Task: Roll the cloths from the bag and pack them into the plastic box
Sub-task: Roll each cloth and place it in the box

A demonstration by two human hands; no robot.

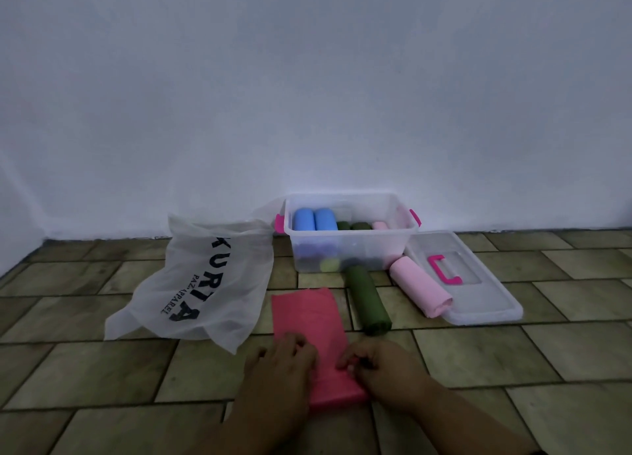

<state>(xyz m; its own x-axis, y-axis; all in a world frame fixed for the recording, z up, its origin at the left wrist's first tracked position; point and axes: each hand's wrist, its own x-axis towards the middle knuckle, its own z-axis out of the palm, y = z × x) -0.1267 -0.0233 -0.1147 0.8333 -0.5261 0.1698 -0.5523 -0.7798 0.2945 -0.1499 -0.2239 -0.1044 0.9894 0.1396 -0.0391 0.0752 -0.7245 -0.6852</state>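
Both hands sat closest to the camera, the left hand (285,355) and right hand (378,364) curled down on the near end of a pink cloth (307,321), fingers pinching the started roll. That cloth lay flat on the tiled floor (478,352), stretching away toward the plastic box (352,239) by the wall.

Handling-wise it looked thin, soft and light, so I'd guess it would slump or unwind the second you let go. Best grip was probably right where the hands were, at both edges of the rolled end, keeping even pressure so it doesn't go cone-shaped.

A green roll (366,300) and a pale pink roll (419,287) waited on the floor just in front of the box, the pink one touching the lid (478,283). Blue rolls (314,219) showed inside.

Hard to tell: whether the white bag (205,280) still had anything in it, what the murky lower layer in the box was, and how tight the roll was under the fingers.
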